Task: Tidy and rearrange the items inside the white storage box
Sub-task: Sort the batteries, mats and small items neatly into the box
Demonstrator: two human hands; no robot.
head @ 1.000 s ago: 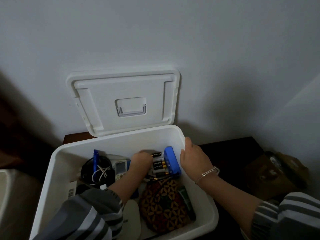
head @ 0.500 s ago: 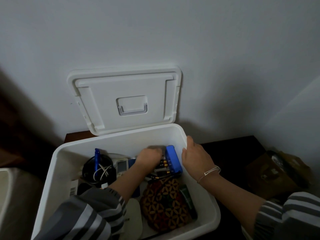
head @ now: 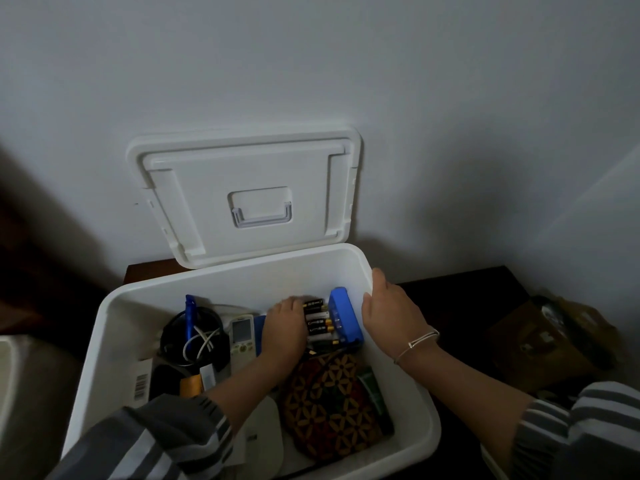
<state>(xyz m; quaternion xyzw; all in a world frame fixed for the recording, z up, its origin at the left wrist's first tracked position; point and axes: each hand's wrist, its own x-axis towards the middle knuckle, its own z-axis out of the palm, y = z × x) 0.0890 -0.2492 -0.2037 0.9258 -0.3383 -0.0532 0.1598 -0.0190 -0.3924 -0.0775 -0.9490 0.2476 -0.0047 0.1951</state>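
Head view: the left hand (head: pixel 285 327) has drawn back leftward, uncovering the batteries (head: pixel 317 322) it hid half a second ago.
Against the wall on the dark counter (head: pixel 467 282) sits the white storage box (head: pixel 194 278), open, its lid (head: pixel 249 199) propped upright behind it. A row of batteries lies in a blue case (head: pixel 344 315) near the far right corner. The left grip bends down at their left ends; whether it pinches one cannot be told. The right hand (head: pixel 391 313) clasps the box's right rim. A remote (head: pixel 242 332), coiled black cable (head: pixel 173 332) and patterned pouch (head: pixel 329 393) crowd the rest.
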